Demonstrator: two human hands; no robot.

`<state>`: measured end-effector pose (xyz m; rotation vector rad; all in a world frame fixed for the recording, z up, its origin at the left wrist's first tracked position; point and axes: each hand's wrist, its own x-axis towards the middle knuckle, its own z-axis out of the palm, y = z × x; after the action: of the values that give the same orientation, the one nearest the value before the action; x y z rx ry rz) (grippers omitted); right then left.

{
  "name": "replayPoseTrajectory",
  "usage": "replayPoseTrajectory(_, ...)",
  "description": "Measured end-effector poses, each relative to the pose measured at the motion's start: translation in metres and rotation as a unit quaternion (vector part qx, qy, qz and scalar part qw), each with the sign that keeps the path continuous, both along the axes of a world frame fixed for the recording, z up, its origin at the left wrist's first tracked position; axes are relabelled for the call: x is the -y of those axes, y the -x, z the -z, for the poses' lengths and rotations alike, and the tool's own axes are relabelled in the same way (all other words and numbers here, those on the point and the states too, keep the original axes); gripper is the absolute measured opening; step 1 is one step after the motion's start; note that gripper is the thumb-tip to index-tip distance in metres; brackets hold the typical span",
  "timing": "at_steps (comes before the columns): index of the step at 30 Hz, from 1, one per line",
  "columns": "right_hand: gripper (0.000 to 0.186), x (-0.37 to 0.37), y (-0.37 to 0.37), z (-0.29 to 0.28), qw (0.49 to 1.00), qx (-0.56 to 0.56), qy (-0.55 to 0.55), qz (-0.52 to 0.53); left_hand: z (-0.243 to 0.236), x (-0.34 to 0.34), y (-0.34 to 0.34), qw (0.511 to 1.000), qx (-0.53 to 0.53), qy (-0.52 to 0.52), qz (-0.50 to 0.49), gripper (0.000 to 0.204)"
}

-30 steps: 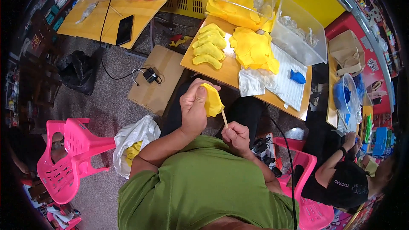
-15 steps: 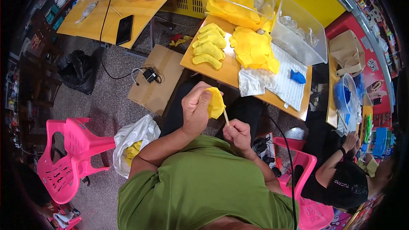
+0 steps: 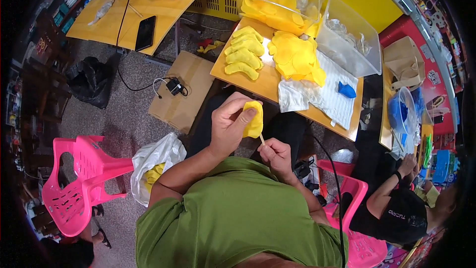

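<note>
Starting far left: pink chair (image 3: 84, 164) on the floor, then the white plastic bag (image 3: 171, 150) with yellow pieces (image 3: 154, 172) bunched inside; you might count those as done, but their shape is mostly hidden, so can't tell. Your left hand (image 3: 230, 126) grasps the yellow piece (image 3: 254, 121), thumb laid on its near face, held up in front of your shirt, short of the surface (image 3: 267, 87). Behind it, the curved yellow pieces (image 3: 244, 54) lie side by side in a row at the surface's left end; they look puffed out, so probably finished or nearly. A thin stick (image 3: 263, 140) runs from the lower edge of your yellow piece down to your right hand (image 3: 276, 156), which pinches it with curled fingers; how deep it goes is not visible. So this piece looks partway through, with both hands engaged and nothing released. Next along, the clear bin (image 3: 313, 1) of flat yellow pieces and the loose flat pile (image 3: 297, 59) in front of it seem to be what's left, clearly plenty. Farther right, a blue piece (image 3: 346, 89) rests on the white quilted cloth (image 3: 337, 106), untouched by your hands.
</note>
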<state>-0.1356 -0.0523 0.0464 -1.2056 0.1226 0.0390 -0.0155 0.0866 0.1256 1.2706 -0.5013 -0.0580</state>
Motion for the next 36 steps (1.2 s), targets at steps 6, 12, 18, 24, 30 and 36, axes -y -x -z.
replayPoseTrajectory(6,0.014,-0.001,-0.005,0.001,0.995,0.062,0.079,0.007,-0.006,0.000,0.003,1.000,0.009,0.010,-0.004,0.008)
replayPoseTrajectory(12,0.009,0.006,-0.012,-0.006,0.922,0.178,0.338,0.063,-0.003,-0.009,-0.006,0.999,0.011,-0.034,0.005,0.006)
replayPoseTrajectory(18,0.009,0.000,-0.002,0.004,0.940,0.140,0.298,0.090,-0.006,-0.004,-0.005,1.000,-0.003,0.009,-0.007,0.008)
replayPoseTrajectory(24,0.011,-0.011,0.000,0.011,0.990,0.089,0.096,0.046,-0.008,0.002,0.003,0.999,-0.007,0.042,0.009,0.006)
replayPoseTrajectory(30,0.011,-0.008,-0.009,-0.004,0.970,0.119,0.206,0.044,-0.014,-0.004,0.000,0.999,0.032,-0.024,-0.005,0.005)
replayPoseTrajectory(36,0.010,-0.004,-0.006,-0.002,0.953,0.147,0.258,0.053,-0.014,-0.005,0.000,1.000,0.015,0.001,-0.002,0.005)
